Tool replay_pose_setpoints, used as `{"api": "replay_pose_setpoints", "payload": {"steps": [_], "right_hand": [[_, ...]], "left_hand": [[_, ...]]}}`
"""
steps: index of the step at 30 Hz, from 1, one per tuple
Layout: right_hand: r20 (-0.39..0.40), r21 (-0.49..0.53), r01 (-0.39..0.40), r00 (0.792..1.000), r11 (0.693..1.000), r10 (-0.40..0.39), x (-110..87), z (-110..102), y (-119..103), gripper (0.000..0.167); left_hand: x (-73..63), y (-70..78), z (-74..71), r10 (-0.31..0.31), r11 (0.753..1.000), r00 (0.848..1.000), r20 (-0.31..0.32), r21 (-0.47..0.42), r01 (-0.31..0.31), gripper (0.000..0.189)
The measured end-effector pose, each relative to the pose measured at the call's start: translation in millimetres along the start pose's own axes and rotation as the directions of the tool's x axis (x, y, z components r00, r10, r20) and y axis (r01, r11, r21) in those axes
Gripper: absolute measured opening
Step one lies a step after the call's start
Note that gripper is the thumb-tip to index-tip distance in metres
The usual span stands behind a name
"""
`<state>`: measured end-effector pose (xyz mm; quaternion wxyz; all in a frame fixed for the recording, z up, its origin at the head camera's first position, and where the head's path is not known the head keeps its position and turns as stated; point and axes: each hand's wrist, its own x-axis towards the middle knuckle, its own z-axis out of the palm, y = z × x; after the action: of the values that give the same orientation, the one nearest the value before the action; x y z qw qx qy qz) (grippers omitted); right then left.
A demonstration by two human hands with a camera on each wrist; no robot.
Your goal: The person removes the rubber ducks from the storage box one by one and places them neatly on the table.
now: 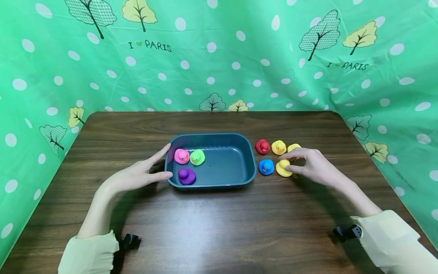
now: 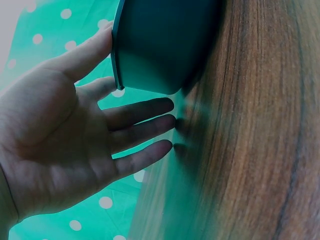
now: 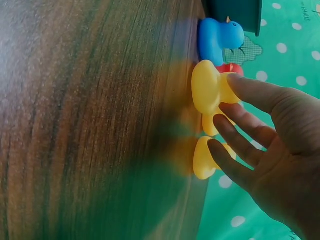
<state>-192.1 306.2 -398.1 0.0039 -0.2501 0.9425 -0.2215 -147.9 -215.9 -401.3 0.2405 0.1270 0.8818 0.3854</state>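
In the head view, my left hand (image 1: 137, 174) touches the left end of a dark teal tray (image 1: 222, 186), thumb and forefinger spread along its rim. Its other fingers stretch out straight below the tray's edge in the left wrist view. Inside the tray sit a pink rubber duck (image 1: 181, 156), a green rubber duck (image 1: 197, 157) and a purple rubber duck (image 1: 186, 176). To the right, my right hand (image 1: 313, 164) pinches a yellow rubber duck (image 1: 282, 169) by its head between thumb and forefinger. This duck (image 3: 205, 89) stands on the table.
Beside the tray's right end are a blue duck (image 1: 266, 167) and a red duck (image 1: 262, 146). A second yellow duck (image 1: 278, 147) and a third yellow duck (image 1: 293, 147), partly hidden by my right hand, stand behind. A green dotted cloth (image 1: 212, 68) hangs past the brown table (image 1: 205, 236).
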Motion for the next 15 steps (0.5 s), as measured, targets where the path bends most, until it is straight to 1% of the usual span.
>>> {"api": "replay_pose_setpoints", "payload": {"steps": [5,11,15], "right_hand": [[0.008,-0.002,-0.009,1.000,1.000,0.009,0.7,-1,0,0.026],[0.037,0.013,-0.070,0.997,0.997,0.069,0.7,-6,-2,0.030],[0.031,0.018,-0.077,0.997,0.997,0.077,1.2,-10,-4,0.028]], "left_hand": [[-0.5,1.0,-0.6,-0.003,1.000,1.000,0.002,-0.004,0.003,0.087],[0.2,1.8,-0.6,-0.009,1.000,1.000,-0.002,0.002,0.009,0.087],[-0.2,1.8,-0.5,-0.008,1.000,1.000,0.001,-0.005,0.008,0.087]]}}
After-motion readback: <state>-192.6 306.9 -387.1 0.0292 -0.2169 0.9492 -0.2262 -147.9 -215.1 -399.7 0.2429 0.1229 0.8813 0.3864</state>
